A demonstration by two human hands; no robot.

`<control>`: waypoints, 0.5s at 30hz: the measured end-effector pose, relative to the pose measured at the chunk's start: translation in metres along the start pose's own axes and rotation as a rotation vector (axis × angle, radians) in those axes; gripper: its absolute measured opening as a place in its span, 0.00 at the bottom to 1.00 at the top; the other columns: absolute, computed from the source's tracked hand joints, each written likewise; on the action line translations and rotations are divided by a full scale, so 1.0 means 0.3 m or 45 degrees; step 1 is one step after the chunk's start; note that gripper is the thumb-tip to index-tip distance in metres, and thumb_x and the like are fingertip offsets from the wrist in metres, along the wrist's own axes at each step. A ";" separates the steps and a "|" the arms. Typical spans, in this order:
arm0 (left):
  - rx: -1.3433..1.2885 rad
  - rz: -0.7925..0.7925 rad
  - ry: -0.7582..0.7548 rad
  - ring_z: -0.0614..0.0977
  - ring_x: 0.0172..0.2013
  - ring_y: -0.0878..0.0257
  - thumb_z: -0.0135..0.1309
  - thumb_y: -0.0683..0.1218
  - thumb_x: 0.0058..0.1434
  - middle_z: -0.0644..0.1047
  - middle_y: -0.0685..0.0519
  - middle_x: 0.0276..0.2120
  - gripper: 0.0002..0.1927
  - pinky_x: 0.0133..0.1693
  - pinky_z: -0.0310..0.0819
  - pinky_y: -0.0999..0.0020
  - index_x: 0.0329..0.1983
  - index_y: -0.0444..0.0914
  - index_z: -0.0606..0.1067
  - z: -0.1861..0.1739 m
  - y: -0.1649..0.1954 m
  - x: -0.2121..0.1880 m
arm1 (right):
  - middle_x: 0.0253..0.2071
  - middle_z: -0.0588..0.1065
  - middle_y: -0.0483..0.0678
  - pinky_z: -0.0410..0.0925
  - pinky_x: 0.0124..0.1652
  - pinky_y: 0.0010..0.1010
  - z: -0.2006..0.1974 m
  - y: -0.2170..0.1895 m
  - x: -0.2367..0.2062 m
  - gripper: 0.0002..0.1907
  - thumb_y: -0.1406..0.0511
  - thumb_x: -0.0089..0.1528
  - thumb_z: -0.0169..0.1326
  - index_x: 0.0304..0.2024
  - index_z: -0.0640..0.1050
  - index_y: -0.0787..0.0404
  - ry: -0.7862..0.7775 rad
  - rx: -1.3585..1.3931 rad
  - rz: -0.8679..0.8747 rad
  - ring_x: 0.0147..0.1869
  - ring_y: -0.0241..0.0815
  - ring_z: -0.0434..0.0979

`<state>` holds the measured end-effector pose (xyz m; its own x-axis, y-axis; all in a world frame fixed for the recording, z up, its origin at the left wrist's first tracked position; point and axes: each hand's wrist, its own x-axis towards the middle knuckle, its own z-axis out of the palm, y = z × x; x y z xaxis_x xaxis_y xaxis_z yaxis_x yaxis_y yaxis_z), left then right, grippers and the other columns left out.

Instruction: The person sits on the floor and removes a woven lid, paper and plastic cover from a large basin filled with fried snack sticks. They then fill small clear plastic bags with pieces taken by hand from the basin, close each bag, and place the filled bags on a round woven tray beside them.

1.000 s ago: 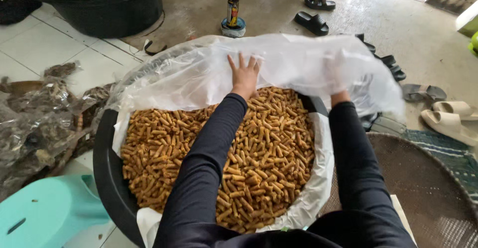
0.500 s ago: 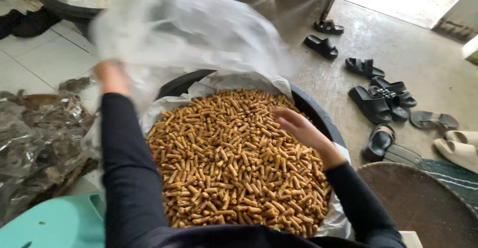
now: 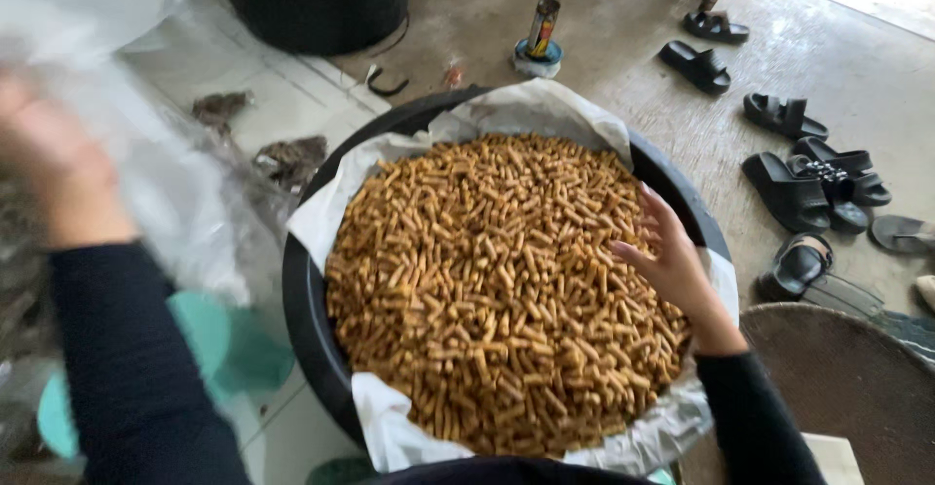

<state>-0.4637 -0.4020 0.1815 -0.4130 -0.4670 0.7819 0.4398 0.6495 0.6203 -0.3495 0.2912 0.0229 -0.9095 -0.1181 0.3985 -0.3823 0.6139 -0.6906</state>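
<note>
Clear plastic sheeting [image 3: 146, 144] is being lifted off to the side by the left hand [image 3: 49, 154], blurred, so its grip cannot be told; raised so, the sheet is leaving the basin uncovered. Over the heap the right hand [image 3: 672, 256] is hovering with fingers spread, just touching the golden-brown pellets [image 3: 487, 290]. These are filling a wide black basin [image 3: 302, 319] lined with white plastic [image 3: 390, 427], folded over the rim to keep them off the wall.
</note>
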 end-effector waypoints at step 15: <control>-0.119 0.892 -1.546 0.75 0.63 0.56 0.47 0.43 0.65 0.77 0.50 0.53 0.19 0.67 0.41 0.24 0.59 0.43 0.71 0.147 1.439 -1.176 | 0.70 0.46 0.60 0.66 0.59 0.45 0.264 -0.500 -0.208 0.57 0.60 0.54 0.72 0.68 0.43 0.59 0.226 0.806 0.087 0.69 0.54 0.62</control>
<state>-0.1632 0.0695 0.1706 -0.4903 0.7664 0.4150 0.8693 0.4645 0.1691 -0.2483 0.1446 0.0538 -0.9153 0.0686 0.3970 -0.3957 0.0316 -0.9178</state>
